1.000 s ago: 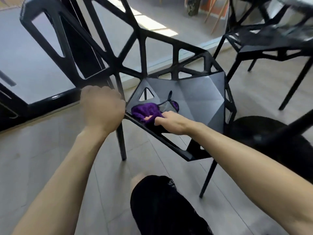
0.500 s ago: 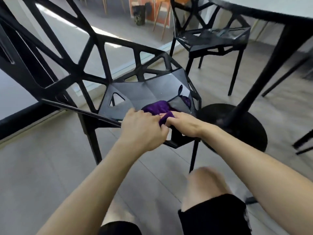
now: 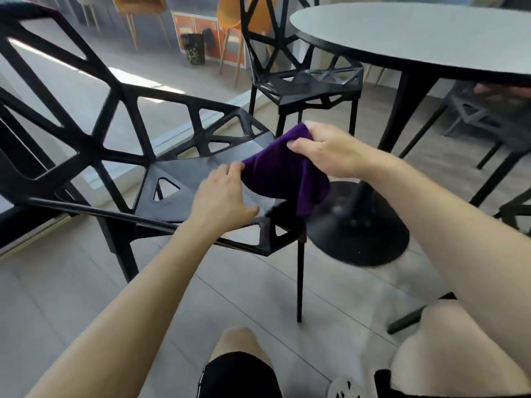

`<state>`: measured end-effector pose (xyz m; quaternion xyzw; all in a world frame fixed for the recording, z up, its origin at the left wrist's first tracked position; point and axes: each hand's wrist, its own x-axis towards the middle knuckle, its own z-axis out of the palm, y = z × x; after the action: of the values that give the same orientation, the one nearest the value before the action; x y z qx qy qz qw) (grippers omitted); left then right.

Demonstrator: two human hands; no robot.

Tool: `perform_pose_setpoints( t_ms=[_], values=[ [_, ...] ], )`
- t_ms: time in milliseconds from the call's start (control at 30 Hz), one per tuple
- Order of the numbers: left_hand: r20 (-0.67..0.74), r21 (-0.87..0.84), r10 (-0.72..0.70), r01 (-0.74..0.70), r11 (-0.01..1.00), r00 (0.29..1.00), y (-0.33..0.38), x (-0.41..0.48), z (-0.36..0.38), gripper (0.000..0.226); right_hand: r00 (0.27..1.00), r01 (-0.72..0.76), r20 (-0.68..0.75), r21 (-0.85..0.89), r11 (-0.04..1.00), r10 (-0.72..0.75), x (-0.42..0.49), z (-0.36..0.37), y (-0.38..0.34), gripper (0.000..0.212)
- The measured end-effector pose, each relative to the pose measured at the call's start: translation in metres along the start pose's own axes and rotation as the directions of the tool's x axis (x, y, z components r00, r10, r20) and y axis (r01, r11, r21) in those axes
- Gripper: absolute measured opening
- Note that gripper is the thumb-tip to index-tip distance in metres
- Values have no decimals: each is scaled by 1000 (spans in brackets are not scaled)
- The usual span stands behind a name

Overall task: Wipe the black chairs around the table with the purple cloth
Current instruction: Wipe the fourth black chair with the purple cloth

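while the right hand (image 3: pixel 324 152) grips the upper corner of the purple cloth (image 3: pixel 283 170) with curled fingers, the left hand (image 3: pixel 224 196) is spread, thumb apart, and only its fingertips touch the cloth's lower left corner. the cloth is lifted above the seat of the near black chair (image 3: pixel 184 179), its long axis going from lower left to upper right, with a loose fold pointing down. this chair stands on a pale tiled floor (image 3: pixel 71 297) beside a round grey table (image 3: pixel 416 38), with a second black chair (image 3: pixel 310 87) behind and orange chairs (image 3: pixel 230 12) far back.
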<state>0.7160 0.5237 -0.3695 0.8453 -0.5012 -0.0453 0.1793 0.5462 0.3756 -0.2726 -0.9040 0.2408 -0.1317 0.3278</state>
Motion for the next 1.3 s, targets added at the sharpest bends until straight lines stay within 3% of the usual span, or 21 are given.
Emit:
perform_pose_setpoints(
  t_ms=[67,133,233,333,433,533,600,667,733,767,833,900,933,967,1033,1067,1133,1200,1300],
  values=[
    [-137,-222,22,-52,974,990,7,13,-5,85,998,36,-55,-35,999,-38,-3,-20,-8,34],
    [-177,-406,33,-104,908,984,12,24,-12,76,992,72,-106,-14,997,-73,-6,-38,-9,31],
    [-54,-479,164,-170,861,985,14,41,-17,56,973,148,-192,107,983,-126,-13,-50,1,18],
    [113,-494,301,-209,844,947,9,55,-18,38,958,143,-277,227,963,-77,-19,-39,30,13],
    [148,-477,301,-199,856,942,-5,67,-23,21,963,83,-270,236,968,-17,-15,-29,57,11],
    [-60,-460,235,-235,856,970,-5,80,-35,17,938,123,-344,228,966,-38,2,-33,71,15],
    [-258,-423,226,-320,848,939,4,84,-46,21,898,209,-433,277,938,-72,13,-36,70,21],
    [-346,-374,268,-394,840,899,11,82,-55,24,888,236,-453,299,925,-81,14,-41,71,24],
    [-287,-289,326,-406,867,901,10,77,-53,29,926,153,-374,226,962,-59,3,-41,75,26],
    [-190,-239,344,-383,892,919,7,75,-46,32,961,66,-275,135,989,-27,-4,-37,80,29],
    [150,-110,321,-307,945,935,-3,70,-27,37,992,-115,29,-125,985,119,-15,-15,94,30],
    [481,10,227,-264,965,847,-6,61,-8,39,905,-160,323,-342,926,276,-25,17,103,19],
    [540,13,217,-265,964,813,-6,59,-1,38,875,-174,359,-393,903,325,-28,32,103,22],
    [541,-13,233,-268,963,808,-5,58,2,34,885,-203,314,-404,892,343,-28,44,101,33],
    [476,-77,265,-261,962,838,-2,58,1,19,931,-316,61,-357,879,360,-19,68,92,54],
    [437,-73,270,-266,961,858,-1,59,0,11,915,-396,-42,-276,876,400,-10,83,87,68],
    [353,14,266,-290,957,897,0,62,3,9,839,-544,-53,-74,836,541,12,110,72,103],
    [294,144,245,-296,944,924,-2,63,10,16,787,-617,-10,-46,786,617,21,143,64,127],
    [266,256,215,-284,924,940,-8,64,12,22,791,-610,-103,-78,788,602,13,172,72,125]
  ],
)
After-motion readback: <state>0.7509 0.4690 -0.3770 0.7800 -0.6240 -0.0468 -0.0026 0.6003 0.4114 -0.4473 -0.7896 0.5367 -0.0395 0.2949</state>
